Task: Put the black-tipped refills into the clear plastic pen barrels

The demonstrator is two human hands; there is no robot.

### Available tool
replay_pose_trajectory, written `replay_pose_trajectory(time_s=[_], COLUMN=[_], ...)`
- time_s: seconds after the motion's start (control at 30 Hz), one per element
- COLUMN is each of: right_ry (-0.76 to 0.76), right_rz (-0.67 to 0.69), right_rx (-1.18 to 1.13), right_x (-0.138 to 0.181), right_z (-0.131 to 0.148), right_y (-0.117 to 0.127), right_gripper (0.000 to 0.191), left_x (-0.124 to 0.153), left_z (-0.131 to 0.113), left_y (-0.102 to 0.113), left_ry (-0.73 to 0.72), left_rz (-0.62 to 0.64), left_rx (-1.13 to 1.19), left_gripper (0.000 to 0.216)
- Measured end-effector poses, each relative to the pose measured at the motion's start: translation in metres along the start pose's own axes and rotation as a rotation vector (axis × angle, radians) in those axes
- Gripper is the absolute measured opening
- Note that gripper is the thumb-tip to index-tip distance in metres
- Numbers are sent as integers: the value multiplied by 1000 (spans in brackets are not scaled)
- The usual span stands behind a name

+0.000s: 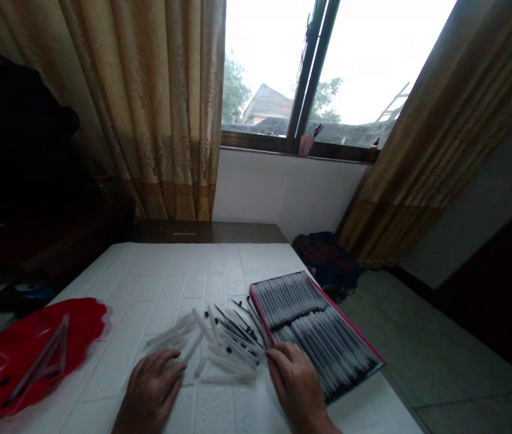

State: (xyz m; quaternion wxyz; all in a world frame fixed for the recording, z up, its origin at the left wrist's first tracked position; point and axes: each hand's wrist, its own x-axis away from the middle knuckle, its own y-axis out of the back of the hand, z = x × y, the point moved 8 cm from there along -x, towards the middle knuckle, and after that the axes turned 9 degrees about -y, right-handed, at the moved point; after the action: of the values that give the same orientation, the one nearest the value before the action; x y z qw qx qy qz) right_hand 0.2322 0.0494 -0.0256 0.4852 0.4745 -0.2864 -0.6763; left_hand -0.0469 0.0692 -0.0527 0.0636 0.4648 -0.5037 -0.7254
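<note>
Daylight comes only from the window (pixel 337 66), blown out white. Room dim; left side (pixel 15 150) almost black, detail lost. White table (pixel 201 271) catches soft grey light, weak shadows. Overall soft, noisy; hands and pens slightly blurred. Wide-lens bending at edges, curtains (pixel 147 108) lean outward.
</note>
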Motion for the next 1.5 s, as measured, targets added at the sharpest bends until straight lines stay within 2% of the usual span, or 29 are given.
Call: replay_pose_trajectory(time_s=[0.17,0.27,0.53,0.7,0.87,0.97,1.1,1.23,1.33,1.43,1.5], right_ry=[-264,-332,-365,-335,-308,-258,-119,1,111,199,207], right_rz=[132,210,237,293,231,179,177,228,277,273,283], right_rx=[227,327,439,416,393,310,85,-71,-139,-287,-401], right_x=[0,6,9,10,9,5,5,15,25,32,33], right_z=[-63,-78,-71,-70,-68,-57,-26,9,33,48,52], right_y=[20,22,18,15,19,24,17,-13,-43,-63,-72], right_gripper=[17,14,7,14,19,17,14,12,11,8,10], left_x=[1,2,5,4,2,3,5,3,-3,-11,-17], left_z=[3,2,5,4,2,1,4,3,-5,-23,-41], left_y=[2,1,0,1,2,0,-1,2,15,27,23], left_ry=[26,17,26,15,-5,-16,-10,-18,-38,-95,-175], left_rz=[-31,-37,-55,-56,-57,-51,-54,-58,-104,-125,-46], left_rx=[-34,-46,-29,-37,-43,-44,-45,-45,-57,-62,-28], left_gripper=[23,21,22,22,22,20,21,23,27,42,49])
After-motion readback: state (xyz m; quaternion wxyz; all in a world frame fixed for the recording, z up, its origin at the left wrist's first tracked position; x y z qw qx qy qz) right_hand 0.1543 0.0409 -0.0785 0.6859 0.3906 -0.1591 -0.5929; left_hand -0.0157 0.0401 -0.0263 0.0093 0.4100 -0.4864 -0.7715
